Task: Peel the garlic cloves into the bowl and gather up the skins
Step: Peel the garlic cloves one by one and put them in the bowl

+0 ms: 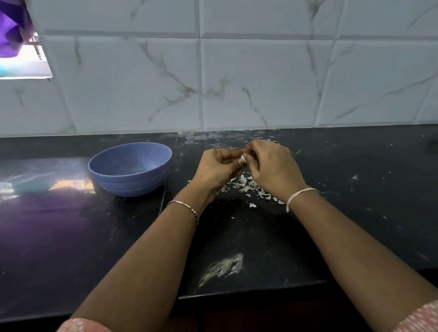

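Pinches garlic clove [243,160] between left hand [217,169] and right hand [272,163], both curled on it, near the back edge of the countertop [353,184]. Works directly above scattered skins [249,187], probably so peel falls in one patch. Has blue bowl [132,183] just left, within reach for peeled cloves.

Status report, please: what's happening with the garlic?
Left hand and right hand both pinching one garlic clove. Skins scattered on counter beneath. Bowl left of hands, nothing between.

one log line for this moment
step: peeling | left hand: holds garlic clove | right hand: pinches it | skins: loose on counter | bowl: left of hands
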